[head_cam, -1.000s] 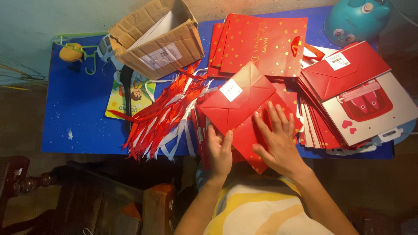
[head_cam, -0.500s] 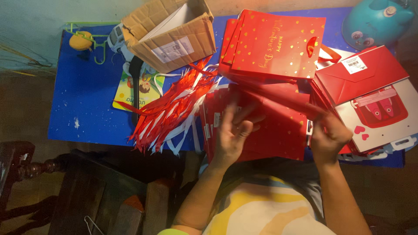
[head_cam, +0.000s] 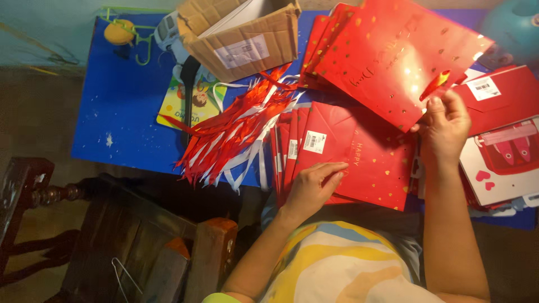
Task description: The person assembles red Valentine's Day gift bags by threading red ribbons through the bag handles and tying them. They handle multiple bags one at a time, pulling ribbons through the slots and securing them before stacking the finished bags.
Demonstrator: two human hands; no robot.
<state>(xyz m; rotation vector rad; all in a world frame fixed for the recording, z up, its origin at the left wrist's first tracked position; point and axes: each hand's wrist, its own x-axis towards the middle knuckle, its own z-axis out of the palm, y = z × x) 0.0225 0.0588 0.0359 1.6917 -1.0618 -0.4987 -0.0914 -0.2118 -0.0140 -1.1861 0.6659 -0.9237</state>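
On blue table [head_cam: 129, 129], my left hand [head_cam: 312, 188] lay flat, fingers loose, on flattened red bag [head_cam: 359, 151]; my right hand [head_cam: 446, 126] pinched raised red bag [head_cam: 387, 56] beside ribbon pile [head_cam: 236, 132].

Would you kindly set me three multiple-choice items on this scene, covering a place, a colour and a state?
1. Where does the left hand rest?
A. on the flat red paper bags
B. in the cardboard box
C. on the wooden chair

2. What colour is the tabletop?
A. green
B. blue
C. white

3. How is the red bag at the right hand?
A. crumpled
B. torn in half
C. lifted, flat

Answers:
1 A: its fingers lie on the topmost bag.
2 B: bare surface shows blue.
3 C: fingers pinch its lower edge above the pile.
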